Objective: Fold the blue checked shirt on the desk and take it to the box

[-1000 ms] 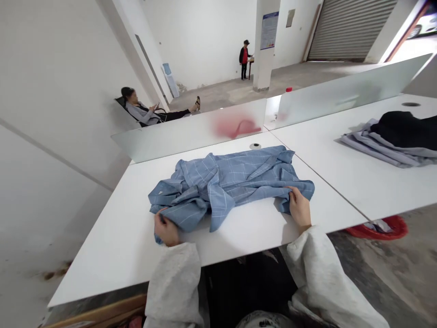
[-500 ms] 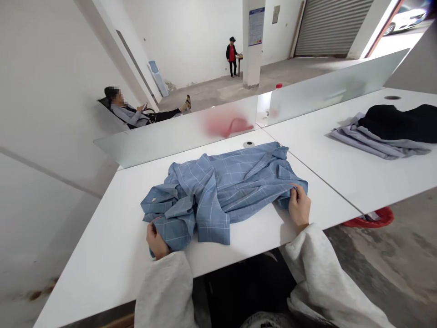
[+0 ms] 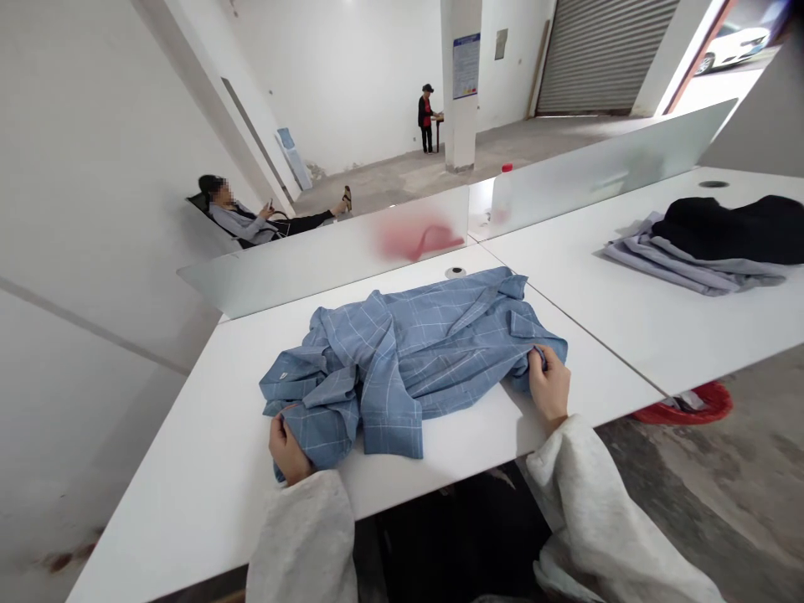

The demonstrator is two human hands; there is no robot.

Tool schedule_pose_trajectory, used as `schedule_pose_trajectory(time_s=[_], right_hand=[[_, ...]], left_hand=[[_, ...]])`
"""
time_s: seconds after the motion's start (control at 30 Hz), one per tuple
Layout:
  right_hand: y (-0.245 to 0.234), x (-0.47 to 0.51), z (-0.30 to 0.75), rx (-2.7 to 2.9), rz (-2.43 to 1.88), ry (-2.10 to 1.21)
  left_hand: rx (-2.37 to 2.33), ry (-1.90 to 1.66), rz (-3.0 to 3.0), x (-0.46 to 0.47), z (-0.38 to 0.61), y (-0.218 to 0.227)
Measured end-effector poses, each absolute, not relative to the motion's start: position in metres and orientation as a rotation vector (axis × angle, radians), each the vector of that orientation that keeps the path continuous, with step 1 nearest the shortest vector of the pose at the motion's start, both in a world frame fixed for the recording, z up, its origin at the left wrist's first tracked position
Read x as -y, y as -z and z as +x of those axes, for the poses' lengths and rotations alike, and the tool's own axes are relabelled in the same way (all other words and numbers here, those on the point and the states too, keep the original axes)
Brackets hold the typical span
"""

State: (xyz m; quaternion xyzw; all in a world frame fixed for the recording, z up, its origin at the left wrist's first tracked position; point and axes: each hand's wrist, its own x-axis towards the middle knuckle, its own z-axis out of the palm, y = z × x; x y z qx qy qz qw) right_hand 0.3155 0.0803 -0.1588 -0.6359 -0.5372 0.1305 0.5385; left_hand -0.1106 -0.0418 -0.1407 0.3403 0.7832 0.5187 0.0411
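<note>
A blue checked shirt [image 3: 440, 335] lies crumpled across the white table [image 3: 207, 435] in front of me, its folds bunched towards the left. My left hand [image 3: 287, 448] is closed on the cloth at the shirt's near left corner. At the near right edge, my right hand [image 3: 548, 381] pinches the fabric between thumb and fingers. One sleeve hangs towards me in the middle, its end flat on the table. A small pale label shows on the left part of the shirt.
A frosted divider [image 3: 327, 253] runs along the table's far side. Folded grey clothing [image 3: 684, 264] with a black garment [image 3: 734, 228] on it lies at the right. Under the table's right edge is a red-rimmed bin [image 3: 716, 410]. Two people are beyond the divider, one reclining, one standing.
My view has tilted up slightly. Both hands keep their hold on the shirt, and the cloth between them has barely shifted. The standing person's arms and posture have changed a little.
</note>
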Motion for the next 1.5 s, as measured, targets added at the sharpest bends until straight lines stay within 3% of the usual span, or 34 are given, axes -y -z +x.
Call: schedule_pose_trajectory(time_s=[0.2, 0.4, 0.5, 0.63, 0.73, 0.93, 1.03, 1.13, 1.33, 1.5], right_hand=[[0.163, -0.087, 0.312, 1.735, -1.539, -0.451], [0.159, -0.082, 0.304, 2.101, -1.677, -0.344], [0.153, -0.059, 0.294, 2.191, -1.750, -0.287], [0.150, -0.001, 0.273, 2.259, -1.750, -0.272], [0.153, 0.045, 0.252, 2.287, -1.573, -0.459], [0.141, 0.091, 0.223, 2.093, -0.779, -1.165], [0.127, 0.094, 0.228, 2.113, -0.571, -1.283], [0.124, 0.082, 0.248, 2.173, -0.572, -1.151], [0.149, 0.019, 0.334, 2.073, -1.066, -0.420], [0.171, -0.005, 0.387, 1.941, -1.281, -0.197]], left_hand=[[-2.461, -1.590, 1.235, 0.044, -0.108, 0.138], [-2.604, -1.596, 1.278, 0.052, -0.100, 0.144], [-2.745, -1.731, 1.187, 0.065, -0.083, 0.147], [-2.876, -1.750, 1.580, 0.103, -0.035, 0.151], [-2.775, -1.624, 1.796, 0.132, 0.006, 0.169], [-2.174, -1.071, 2.365, 0.134, 0.042, 0.205], [-2.046, -0.905, 2.505, 0.126, 0.036, 0.206], [-2.019, -0.760, 2.582, 0.126, 0.030, 0.202], [-2.017, -0.649, 2.534, 0.136, 0.000, 0.208], [-2.187, -0.585, 2.126, 0.128, -0.064, 0.199]])
